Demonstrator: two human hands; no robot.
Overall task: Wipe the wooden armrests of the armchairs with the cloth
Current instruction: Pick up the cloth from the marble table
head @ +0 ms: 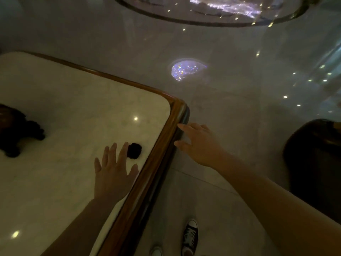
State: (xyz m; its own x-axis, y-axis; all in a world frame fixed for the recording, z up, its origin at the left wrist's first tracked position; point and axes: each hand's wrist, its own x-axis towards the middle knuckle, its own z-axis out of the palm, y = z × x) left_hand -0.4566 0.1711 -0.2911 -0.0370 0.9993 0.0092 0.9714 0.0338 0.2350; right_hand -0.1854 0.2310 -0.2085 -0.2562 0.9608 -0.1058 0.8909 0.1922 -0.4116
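A small dark crumpled cloth [134, 151] lies on the white marble top of a table with a wooden rim [147, 174]. My left hand [113, 172] hovers flat over the tabletop, fingers spread, its fingertips just beside the cloth and holding nothing. My right hand [198, 143] is open at the table's outer side, fingers touching the rim just below the rounded corner. No armchair armrest can be told for sure in this dim view.
A dark ornament [16, 130] stands on the table at the left edge. A dark rounded piece of furniture [315, 163] sits at the right. The glossy floor [230, 108] reflects lights. My sneaker [190, 235] stands by the table.
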